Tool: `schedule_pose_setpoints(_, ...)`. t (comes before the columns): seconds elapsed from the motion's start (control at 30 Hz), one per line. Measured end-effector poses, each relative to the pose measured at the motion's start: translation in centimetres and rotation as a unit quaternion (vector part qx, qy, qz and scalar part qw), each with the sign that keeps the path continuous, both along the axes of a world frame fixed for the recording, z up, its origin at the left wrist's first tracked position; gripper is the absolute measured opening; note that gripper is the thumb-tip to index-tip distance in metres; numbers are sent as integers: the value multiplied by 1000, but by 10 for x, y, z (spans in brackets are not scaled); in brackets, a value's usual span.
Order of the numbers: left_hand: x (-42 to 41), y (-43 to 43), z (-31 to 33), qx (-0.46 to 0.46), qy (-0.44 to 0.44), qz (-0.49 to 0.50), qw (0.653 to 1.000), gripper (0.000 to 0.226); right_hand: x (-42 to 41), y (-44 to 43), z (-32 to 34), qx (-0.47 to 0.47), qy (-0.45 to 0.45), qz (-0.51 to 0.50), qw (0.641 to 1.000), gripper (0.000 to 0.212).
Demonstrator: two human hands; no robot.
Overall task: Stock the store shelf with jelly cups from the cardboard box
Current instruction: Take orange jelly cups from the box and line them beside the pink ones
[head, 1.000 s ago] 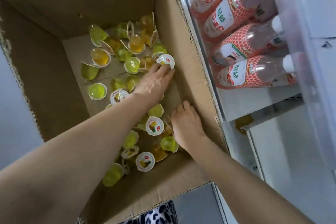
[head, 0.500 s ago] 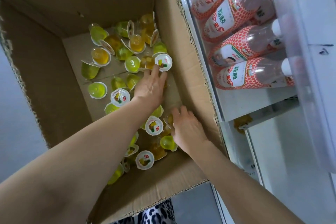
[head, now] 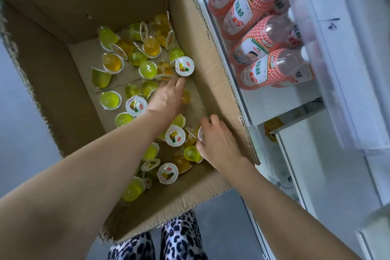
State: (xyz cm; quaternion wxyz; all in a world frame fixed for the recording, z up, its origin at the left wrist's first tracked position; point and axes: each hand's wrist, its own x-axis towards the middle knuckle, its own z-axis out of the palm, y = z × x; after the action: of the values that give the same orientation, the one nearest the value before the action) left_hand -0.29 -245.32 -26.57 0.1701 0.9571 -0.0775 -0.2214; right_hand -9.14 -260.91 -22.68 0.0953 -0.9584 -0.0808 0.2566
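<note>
Bottles (head: 272, 69): Chinese-character labels; jelly cups (head: 185, 66): fruit-print lids

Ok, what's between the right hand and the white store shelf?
In the head view, only the brown cardboard box's right wall stands between the right hand and the white store shelf. The hand is inside the box, near that wall.

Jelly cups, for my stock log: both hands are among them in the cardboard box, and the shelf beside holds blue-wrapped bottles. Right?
No: the head view shows the bottles in red-and-white wraps, not blue. Left hand and right hand are in the cardboard box among the jelly cups.
</note>
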Motion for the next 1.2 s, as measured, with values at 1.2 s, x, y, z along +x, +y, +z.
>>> schedule_pose_setpoints(1.2,-325,-176,453,-319,-171,-440,822,57,-458,-140,410,-24,-413,-487,769,43)
